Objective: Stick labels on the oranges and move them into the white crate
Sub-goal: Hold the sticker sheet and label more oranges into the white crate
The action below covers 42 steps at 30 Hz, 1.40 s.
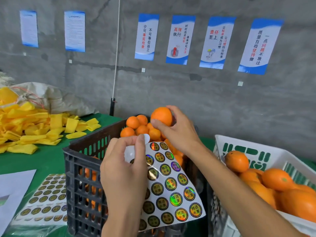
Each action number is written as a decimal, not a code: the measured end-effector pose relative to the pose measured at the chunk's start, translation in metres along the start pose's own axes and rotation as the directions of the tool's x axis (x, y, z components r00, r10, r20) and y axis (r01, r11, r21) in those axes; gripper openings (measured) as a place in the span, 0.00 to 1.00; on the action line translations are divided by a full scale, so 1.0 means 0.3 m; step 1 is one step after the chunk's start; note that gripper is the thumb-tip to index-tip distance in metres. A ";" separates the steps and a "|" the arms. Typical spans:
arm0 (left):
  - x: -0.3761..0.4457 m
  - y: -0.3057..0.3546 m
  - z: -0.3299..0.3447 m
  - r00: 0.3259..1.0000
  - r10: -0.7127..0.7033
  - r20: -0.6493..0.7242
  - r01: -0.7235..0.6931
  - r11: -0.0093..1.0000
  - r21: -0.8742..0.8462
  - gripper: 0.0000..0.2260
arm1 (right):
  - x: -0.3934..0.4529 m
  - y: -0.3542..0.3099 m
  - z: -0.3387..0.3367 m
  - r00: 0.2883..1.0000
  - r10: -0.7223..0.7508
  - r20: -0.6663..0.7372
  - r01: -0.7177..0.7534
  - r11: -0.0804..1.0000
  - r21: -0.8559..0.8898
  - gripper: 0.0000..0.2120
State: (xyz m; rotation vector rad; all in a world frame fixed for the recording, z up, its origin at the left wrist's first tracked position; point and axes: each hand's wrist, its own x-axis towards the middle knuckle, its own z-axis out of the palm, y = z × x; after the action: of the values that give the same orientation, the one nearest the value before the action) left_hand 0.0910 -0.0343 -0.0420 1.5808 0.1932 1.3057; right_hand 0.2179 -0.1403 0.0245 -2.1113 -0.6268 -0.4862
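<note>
My right hand (177, 129) grips one orange (161, 116) and holds it up above the black crate (82, 161), which is filled with several oranges (136, 127). My left hand (123, 170) holds a sheet of round holographic labels (171, 183) in front of that crate, with a peeled label (146, 138) stuck at my fingertip, its white back toward me. The white crate (256, 151) stands at the right and holds several oranges (273, 182).
A green cloth (42, 158) covers the table. A pile of yellow foam sleeves (34, 129) and a sack (56, 98) lie at the left. More label sheets in a plastic bag (44, 200) and a white paper (12, 189) sit at the near left. A grey wall with posters stands behind.
</note>
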 end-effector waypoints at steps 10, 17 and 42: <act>-0.187 0.230 0.053 0.963 0.157 0.219 -0.116 0.975 -0.189 0.08 | -0.658 -0.066 -0.251 0.805 0.144 -0.575 0.212 0.837 0.505 0.41; -0.252 0.230 0.095 0.937 0.113 0.329 -0.031 0.969 -0.245 0.11 | -0.678 0.021 -0.232 0.850 0.232 -0.473 0.118 0.791 0.600 0.38; -0.299 0.186 0.134 0.698 0.310 0.645 -0.286 0.947 -0.147 0.14 | -0.631 0.205 -0.408 0.824 0.552 -0.126 0.109 0.064 0.992 0.17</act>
State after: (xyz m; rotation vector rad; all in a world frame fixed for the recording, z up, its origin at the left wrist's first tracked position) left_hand 0.0621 -0.1433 -0.0511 2.0043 -0.5595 0.8818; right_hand 0.0892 -0.3211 -0.0491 -0.5837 -0.1189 -0.2189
